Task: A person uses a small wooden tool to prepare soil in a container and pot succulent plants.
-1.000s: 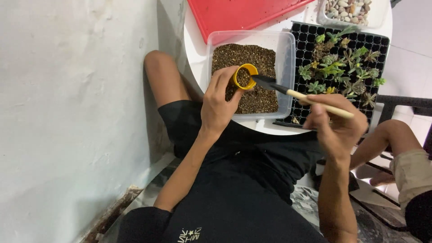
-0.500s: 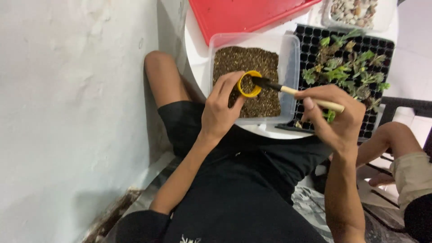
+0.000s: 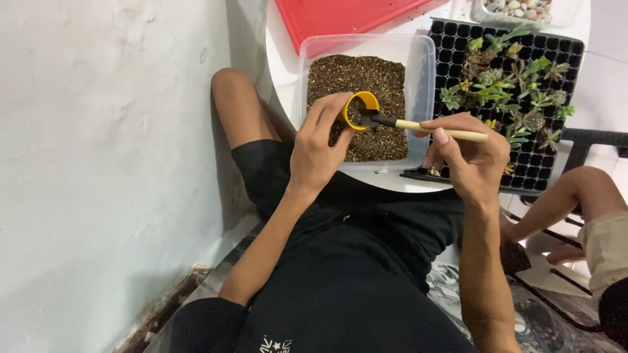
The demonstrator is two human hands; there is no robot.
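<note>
Left hand: the left hand (image 3: 318, 149) is being kept curled around a small yellow pot (image 3: 359, 110), which is being gripped and tilted over the soil.
Right hand: the right hand (image 3: 468, 157) is being closed on the pale wooden handle of a small black-bladed trowel (image 3: 418, 125).
Trowel tip: the blade is being held at the pot's mouth, touching its rim.
Pot position: the pot is being held above a clear plastic tub (image 3: 425, 78) filled with dark gritty soil (image 3: 366, 75).
Tub surroundings: the tub is resting on a round white table (image 3: 282, 59).
Beside it: a black seedling tray (image 3: 556, 59) of small succulents (image 3: 507, 85) is sitting to the right.
Further out: a red tray (image 3: 340, 16) and a container of pebbles (image 3: 520, 8) are lying at the far edge.
</note>
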